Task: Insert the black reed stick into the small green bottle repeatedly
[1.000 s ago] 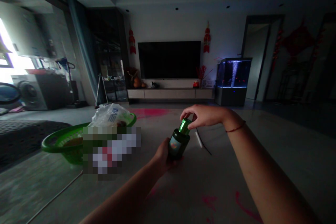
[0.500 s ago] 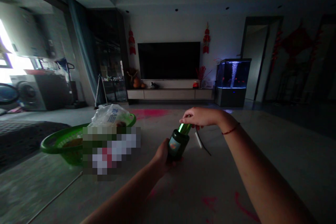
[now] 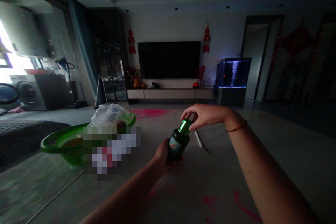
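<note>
A dark green bottle [image 3: 179, 144] with a pale label on its front leans to the right above the tabletop. My left hand [image 3: 163, 153] is wrapped round its lower body; some of those fingers are hidden behind it. On the neck sits a shiny green cap [image 3: 185, 126], and my right hand [image 3: 206, 116] holds it between thumb and fingers from above. Just past the bottle lie a white stick-like piece [image 3: 198, 139] and a thin dark cord [image 3: 205, 147].
To the left stands a green plastic basket [image 3: 49, 146] with a white plastic bag [image 3: 111, 113] in it. A blurred-out patch [image 3: 112, 152] covers something before it. A thin pale cord [image 3: 56, 196] runs to the lower left. Pink marks [image 3: 245, 206] stain the tabletop.
My right hand has shifted its grip on the cap: its wrist is a little higher and farther right, with the thumb now at the cap's near side. Left hand and bottle are nearly still.
</note>
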The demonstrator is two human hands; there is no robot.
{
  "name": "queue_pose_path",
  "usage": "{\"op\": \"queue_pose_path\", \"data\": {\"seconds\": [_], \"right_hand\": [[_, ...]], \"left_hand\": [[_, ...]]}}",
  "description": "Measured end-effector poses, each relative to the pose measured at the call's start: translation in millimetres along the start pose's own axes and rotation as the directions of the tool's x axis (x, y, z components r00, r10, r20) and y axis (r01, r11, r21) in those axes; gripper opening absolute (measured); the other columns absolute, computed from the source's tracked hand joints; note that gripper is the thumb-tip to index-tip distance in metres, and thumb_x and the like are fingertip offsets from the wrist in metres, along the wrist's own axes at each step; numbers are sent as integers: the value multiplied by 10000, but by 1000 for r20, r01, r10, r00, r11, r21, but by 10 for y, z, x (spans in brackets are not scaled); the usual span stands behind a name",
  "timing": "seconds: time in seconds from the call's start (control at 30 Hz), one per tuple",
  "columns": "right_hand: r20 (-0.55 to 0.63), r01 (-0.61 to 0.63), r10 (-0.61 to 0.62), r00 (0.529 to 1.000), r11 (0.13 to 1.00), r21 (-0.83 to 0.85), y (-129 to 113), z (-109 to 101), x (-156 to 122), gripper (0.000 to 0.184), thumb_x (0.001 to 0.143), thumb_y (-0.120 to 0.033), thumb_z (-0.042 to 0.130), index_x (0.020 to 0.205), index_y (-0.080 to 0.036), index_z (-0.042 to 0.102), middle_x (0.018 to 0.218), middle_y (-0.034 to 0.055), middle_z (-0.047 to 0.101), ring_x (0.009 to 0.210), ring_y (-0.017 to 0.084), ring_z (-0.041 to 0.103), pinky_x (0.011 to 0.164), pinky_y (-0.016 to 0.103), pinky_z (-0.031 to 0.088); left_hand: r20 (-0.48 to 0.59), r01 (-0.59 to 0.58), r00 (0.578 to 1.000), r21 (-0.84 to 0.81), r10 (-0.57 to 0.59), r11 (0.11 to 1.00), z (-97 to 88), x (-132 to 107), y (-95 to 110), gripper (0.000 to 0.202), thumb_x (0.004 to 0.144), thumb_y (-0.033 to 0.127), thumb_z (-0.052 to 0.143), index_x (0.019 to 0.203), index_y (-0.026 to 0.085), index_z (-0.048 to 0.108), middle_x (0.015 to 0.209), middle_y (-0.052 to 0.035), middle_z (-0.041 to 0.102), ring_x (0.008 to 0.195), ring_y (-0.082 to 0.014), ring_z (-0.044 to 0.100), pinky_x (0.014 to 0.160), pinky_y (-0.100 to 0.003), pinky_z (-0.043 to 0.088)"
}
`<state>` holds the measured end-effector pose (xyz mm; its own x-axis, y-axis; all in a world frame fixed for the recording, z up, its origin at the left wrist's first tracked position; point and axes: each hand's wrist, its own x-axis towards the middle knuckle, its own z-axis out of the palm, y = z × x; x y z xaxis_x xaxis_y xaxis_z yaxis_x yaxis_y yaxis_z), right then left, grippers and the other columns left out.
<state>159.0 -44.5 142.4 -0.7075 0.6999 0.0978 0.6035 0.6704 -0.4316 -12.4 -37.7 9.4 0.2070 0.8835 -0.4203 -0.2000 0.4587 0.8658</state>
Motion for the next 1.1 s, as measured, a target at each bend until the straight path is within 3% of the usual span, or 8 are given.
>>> {"op": "queue_pose_path", "data": {"seconds": [0.17,0.23,0.33,0.47,0.63,0.8,0.93,1.1], "right_hand": [[-46,-203,206,978,977,61,-70,42,11,610,659,-457,607,1155,-139,450,1041,113,562,724,143,578,561,221,473],[-44,-323,326,944,944,68,-103,65,33,594,711,-531,507,1146,-131,443,1007,128,563,604,123,561,450,216,451],[-52,-408,408,911,913,8,-133,90,68,487,753,-507,459,1033,-111,505,896,118,582,491,89,502,375,198,404],[-65,-339,338,939,941,-4,-112,94,79,382,751,-388,513,1016,-113,508,861,96,588,492,74,489,399,182,405],[-90,-199,195,977,979,-49,-55,63,45,421,678,-272,604,1061,-126,511,975,92,575,613,93,537,520,193,436],[-50,-66,61,997,991,-113,-14,37,42,347,652,-207,608,988,-127,570,916,65,594,735,127,547,628,208,425],[-43,-75,72,996,994,-85,2,35,31,453,639,-224,623,1074,-143,524,985,67,568,752,126,552,645,214,427],[-84,-181,177,981,982,-53,-21,53,20,670,610,-429,648,1178,-144,436,1039,98,548,757,144,555,629,224,434]], "left_hand": [[3,-17,1000,-2,17,1000,-3,19,-9,374,830,416,243,917,140,480,606,-31,547,396,-127,514,307,-171,215],[10,-19,1000,3,19,1000,-1,21,-8,374,832,416,242,910,140,482,611,-32,550,398,-127,519,306,-169,211],[1,5,1000,6,-5,1000,9,13,-1,380,832,423,238,888,142,487,610,-33,549,402,-133,531,303,-166,208],[-6,7,1000,-8,-7,1000,15,12,7,383,835,415,221,873,143,488,594,-30,541,373,-130,516,295,-166,210],[-17,19,1000,-3,-19,1000,1,39,3,379,833,416,225,853,140,485,586,-28,534,388,-138,531,289,-164,221],[-15,29,999,-8,-29,1000,14,8,16,386,835,417,223,847,136,488,576,-27,532,380,-134,529,284,-159,219],[-28,31,999,-22,-32,999,9,2,15,381,834,419,237,864,136,491,574,-26,539,375,-135,530,281,-159,222],[-2,17,1000,-31,-17,999,-19,47,-8,381,833,428,247,895,136,484,560,-25,540,370,-136,526,285,-161,226]]}}
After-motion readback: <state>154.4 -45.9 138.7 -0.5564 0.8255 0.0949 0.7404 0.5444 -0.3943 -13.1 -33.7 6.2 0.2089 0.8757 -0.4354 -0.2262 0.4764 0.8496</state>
